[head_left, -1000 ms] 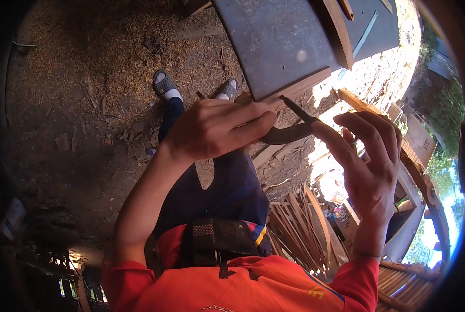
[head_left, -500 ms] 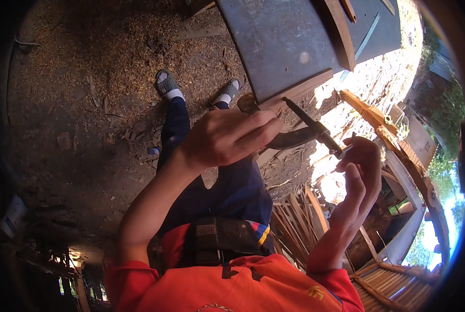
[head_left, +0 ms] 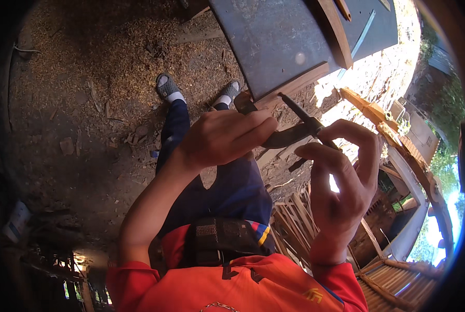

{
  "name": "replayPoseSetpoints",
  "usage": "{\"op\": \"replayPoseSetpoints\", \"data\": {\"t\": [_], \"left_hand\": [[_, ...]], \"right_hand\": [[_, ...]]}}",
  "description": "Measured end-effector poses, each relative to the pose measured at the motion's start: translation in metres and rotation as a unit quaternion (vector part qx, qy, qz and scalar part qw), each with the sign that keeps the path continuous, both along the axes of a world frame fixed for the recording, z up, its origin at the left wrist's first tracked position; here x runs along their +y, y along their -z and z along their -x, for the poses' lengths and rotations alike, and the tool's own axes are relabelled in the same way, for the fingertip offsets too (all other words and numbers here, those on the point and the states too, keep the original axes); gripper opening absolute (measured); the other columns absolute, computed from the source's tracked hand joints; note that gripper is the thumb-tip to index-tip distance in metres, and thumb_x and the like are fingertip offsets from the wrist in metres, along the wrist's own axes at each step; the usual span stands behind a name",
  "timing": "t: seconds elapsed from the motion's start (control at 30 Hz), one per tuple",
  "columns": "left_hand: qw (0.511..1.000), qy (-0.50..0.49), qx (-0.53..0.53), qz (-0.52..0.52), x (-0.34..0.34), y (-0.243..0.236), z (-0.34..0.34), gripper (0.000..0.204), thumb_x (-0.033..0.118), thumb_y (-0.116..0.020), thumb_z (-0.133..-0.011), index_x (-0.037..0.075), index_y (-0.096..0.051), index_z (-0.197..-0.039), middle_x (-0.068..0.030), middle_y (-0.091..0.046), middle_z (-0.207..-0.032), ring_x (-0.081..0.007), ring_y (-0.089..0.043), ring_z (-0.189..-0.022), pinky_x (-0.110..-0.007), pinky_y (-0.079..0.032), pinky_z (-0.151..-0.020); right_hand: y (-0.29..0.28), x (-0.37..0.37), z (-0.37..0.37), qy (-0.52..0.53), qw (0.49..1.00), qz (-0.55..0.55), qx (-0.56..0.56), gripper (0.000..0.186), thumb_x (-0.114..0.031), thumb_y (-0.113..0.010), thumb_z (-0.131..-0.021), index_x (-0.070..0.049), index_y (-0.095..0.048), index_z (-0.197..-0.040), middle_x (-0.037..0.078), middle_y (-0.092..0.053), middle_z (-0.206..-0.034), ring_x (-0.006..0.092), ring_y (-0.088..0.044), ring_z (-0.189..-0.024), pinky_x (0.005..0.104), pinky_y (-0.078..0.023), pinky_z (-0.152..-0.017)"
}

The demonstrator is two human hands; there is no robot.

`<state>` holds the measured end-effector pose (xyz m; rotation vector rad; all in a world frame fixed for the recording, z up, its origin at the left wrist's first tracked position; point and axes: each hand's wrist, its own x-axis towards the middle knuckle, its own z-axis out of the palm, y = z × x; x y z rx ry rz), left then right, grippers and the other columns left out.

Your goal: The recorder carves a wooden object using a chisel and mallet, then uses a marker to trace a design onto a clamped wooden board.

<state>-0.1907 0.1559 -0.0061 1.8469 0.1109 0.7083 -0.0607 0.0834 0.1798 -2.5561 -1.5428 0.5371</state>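
Beside the near corner of a dark tabletop (head_left: 266, 44), we hold a dark metal clamp (head_left: 290, 137) with our left hand (head_left: 219, 138), whose fingers are closed around its curved frame (head_left: 282, 140). One end of the frame shows beyond the knuckles, and the threaded screw (head_left: 298, 110) slants up toward a wooden strip (head_left: 300, 82) along the tabletop's edge; we cannot tell whether its tip touches the wood. Our right hand (head_left: 347, 177) is curled, thumb and forefinger at the screw's lower end near a short dark bar (head_left: 297, 165), though we cannot tell whether they grip it. On the tabletop we see a curved wooden piece (head_left: 337, 36) and a pale blue straight strip (head_left: 364, 36). Thin wooden slats (head_left: 296, 218) lie in a heap to our right.
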Motion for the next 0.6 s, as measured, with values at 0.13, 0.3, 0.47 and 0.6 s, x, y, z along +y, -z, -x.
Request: {"op": "replayPoseSetpoints", "data": {"t": [0.13, 0.3, 0.47, 0.6], "left_hand": [[1.0, 0.003, 0.003, -0.017, 0.004, 0.0, 0.0, 0.044, 0.033, -0.059, -0.086, -0.001, -0.061, -0.114, -0.0128, -0.064, -0.105, -0.0248, -0.069, -0.079, -0.036, -0.056, -0.064], [1.0, -0.004, -0.007, -0.011, 0.007, -0.001, -0.001, 0.045, 0.031, -0.061, -0.082, -0.002, -0.062, -0.114, -0.0134, -0.064, -0.105, -0.0246, -0.068, -0.077, -0.035, -0.056, -0.064], [1.0, 0.015, 0.009, -0.013, 0.008, 0.0, -0.001, 0.044, 0.027, -0.063, -0.08, -0.002, -0.062, -0.113, -0.0133, -0.065, -0.104, -0.0255, -0.069, -0.079, -0.035, -0.057, -0.064], [1.0, 0.016, 0.009, 0.01, 0.009, 0.0, -0.002, 0.04, 0.025, -0.064, -0.084, -0.002, -0.062, -0.113, -0.0133, -0.065, -0.103, -0.0265, -0.07, -0.081, -0.035, -0.057, -0.064]], "right_hand": [[-0.006, -0.001, -0.001, -0.101, 0.994, 0.038, -0.02, 0.021, -0.013, -0.072, -0.059, -0.017, -0.067, -0.079, 0.005, -0.066, -0.104, 0.0285, -0.059, -0.104, 0.0413, -0.044, -0.088], [-0.002, -0.006, 0.008, 0.036, 0.997, -0.066, 0.026, 0.024, -0.037, -0.073, -0.081, -0.015, -0.071, -0.09, 0.009, -0.066, -0.109, 0.0305, -0.056, -0.112, 0.043, -0.041, -0.096], [0.005, -0.012, 0.006, -0.083, 0.995, 0.022, -0.057, 0.02, -0.026, -0.081, -0.074, -0.016, -0.073, -0.09, 0.01, -0.061, -0.122, 0.0309, -0.051, -0.121, 0.0441, -0.039, -0.102], [0.011, -0.021, 0.006, -0.018, 0.996, -0.091, -0.013, 0.04, -0.01, -0.073, -0.075, -0.013, -0.066, -0.115, 0.012, -0.062, -0.123, 0.0301, -0.052, -0.121, 0.0412, -0.04, -0.099]]}}
